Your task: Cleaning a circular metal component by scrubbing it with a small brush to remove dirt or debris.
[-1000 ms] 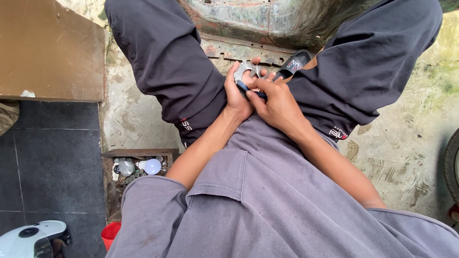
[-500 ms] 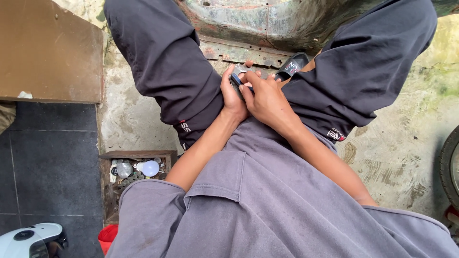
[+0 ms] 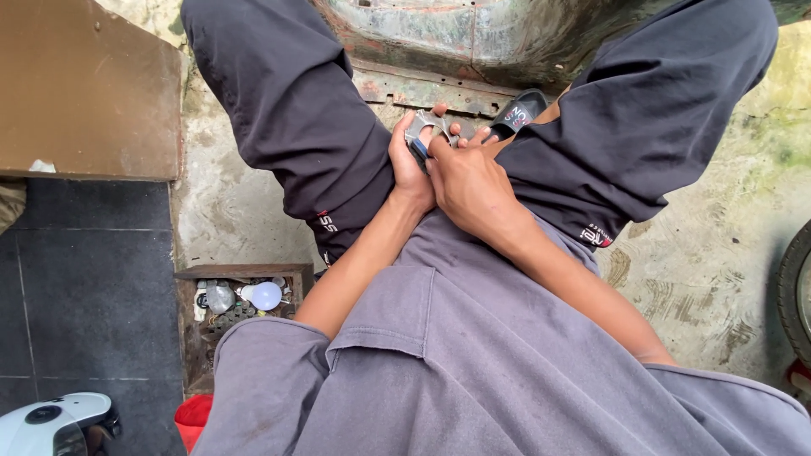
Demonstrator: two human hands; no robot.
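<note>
Between my knees, both hands close around a small grey metal part [image 3: 420,128] with a rounded loop. My left hand [image 3: 409,162] grips it from the left side. My right hand [image 3: 467,179] covers it from the right, fingers curled over its top. Most of the part is hidden by my fingers. Dark shorts [image 3: 296,118] cover both thighs, and a grey shirt [image 3: 473,363] fills the lower view. A black sandal [image 3: 517,112] sits just beyond my right hand.
A rusty metal body [image 3: 473,42] stands ahead of my knees. A wooden box [image 3: 241,272] with light bulbs [image 3: 264,295] lies on the concrete at left. A white helmet [image 3: 55,422] sits bottom left, a red object [image 3: 193,416] beside it, a tyre [image 3: 794,291] at right.
My hands have drawn closer together over the metal part, and the right hand now covers more of it. The view has shifted slightly.
</note>
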